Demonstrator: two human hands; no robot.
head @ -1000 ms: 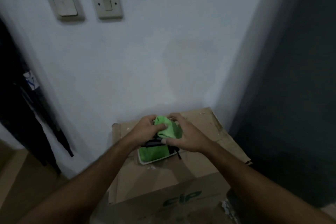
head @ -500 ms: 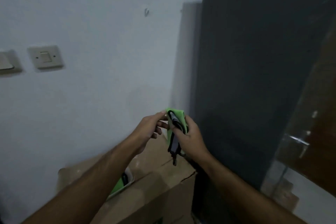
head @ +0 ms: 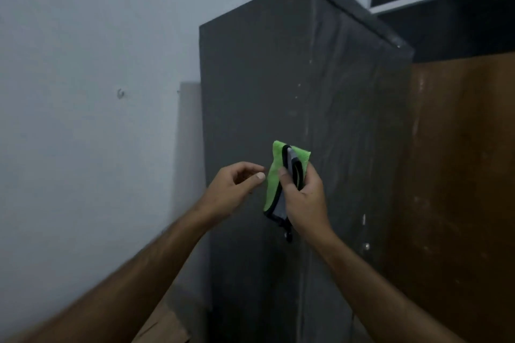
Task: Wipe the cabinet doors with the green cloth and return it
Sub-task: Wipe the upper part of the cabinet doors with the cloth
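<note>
A person's right hand grips the folded green cloth, thumb pressed across its black-edged grey backing, in front of the dark grey cabinet. The left hand hovers just beside it, fingers loosely curled and holding nothing. In the dim light the cloth appears not yet flat against the panel. A clean wipe likely calls for spreading the green face flat and stroking downward from the cabinet's top edge.
</note>
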